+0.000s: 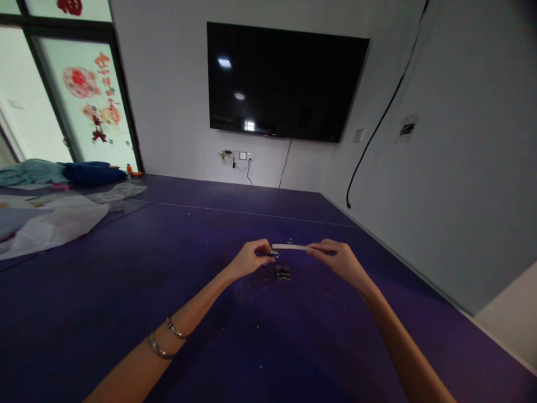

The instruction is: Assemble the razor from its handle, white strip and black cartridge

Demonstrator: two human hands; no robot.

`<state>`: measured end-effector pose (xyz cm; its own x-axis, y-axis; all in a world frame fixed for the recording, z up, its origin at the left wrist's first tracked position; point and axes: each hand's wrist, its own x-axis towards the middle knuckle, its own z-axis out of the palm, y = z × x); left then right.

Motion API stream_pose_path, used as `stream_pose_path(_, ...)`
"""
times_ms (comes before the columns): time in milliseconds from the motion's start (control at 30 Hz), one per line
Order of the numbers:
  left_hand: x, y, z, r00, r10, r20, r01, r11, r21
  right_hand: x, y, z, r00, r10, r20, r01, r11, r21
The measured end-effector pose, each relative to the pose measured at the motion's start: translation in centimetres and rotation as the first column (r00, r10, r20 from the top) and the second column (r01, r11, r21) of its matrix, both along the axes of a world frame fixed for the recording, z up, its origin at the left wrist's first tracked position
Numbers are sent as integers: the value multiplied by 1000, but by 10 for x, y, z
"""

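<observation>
My left hand [248, 259] is closed in a pinch, fingertips around a small shiny silver-and-dark piece [273, 254] too small to name. Opposite it, my right hand [338, 258] grips one end of a pale, thin flat stick with a rounded tip [289, 247]. The stick lies nearly level, its free end close to my left fingertips and just above the small piece; I cannot tell whether they touch. Below both hands, a small dark rectangular item with clear edges [283, 272] rests on the purple surface [201, 336]. Two bracelets [161, 344] circle my left forearm.
White plastic sheeting [62, 224] lies at the left, with folded blue cloth [94, 172] and a small orange bottle [129, 169] behind it. A black cable [377, 129] hangs along the right wall. A television [285, 84] is mounted on the far wall.
</observation>
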<state>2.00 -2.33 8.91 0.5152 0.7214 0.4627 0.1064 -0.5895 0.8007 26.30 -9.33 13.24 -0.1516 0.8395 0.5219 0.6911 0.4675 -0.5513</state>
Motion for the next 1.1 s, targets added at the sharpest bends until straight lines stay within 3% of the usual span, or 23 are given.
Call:
stream_pose_path(167,0,1,-1,1000,-13,0,13,1000,-13,-3,-1,1,999,30,21,-29,999,-13)
stream_pose_path(333,0,1,-3,1000,6,-1,-6,1000,7,-5,1,-1,999,-25,36,23,999,43)
stream_pose_path(500,2,-2,1,1000,-9,-6,9,1000,-20,-9,0,2,998,30,62,-33,999,40)
stream_pose_path(667,2,0,-2,1000,26,-11,-26,1000,4,-7,0,3,997,-34,65,28,996,85)
stream_pose_path(833,2,0,-3,1000,-2,0,2,1000,-12,-5,-1,4,996,20,82,-25,998,59)
stream_pose_path(967,2,-1,-2,1000,21,0,-21,999,-24,-6,-2,5,996,-52,70,45,995,94)
stream_pose_path(1100,2,-3,1,1000,-2,3,3,999,-38,-7,-4,6,998,22,61,-25,999,47)
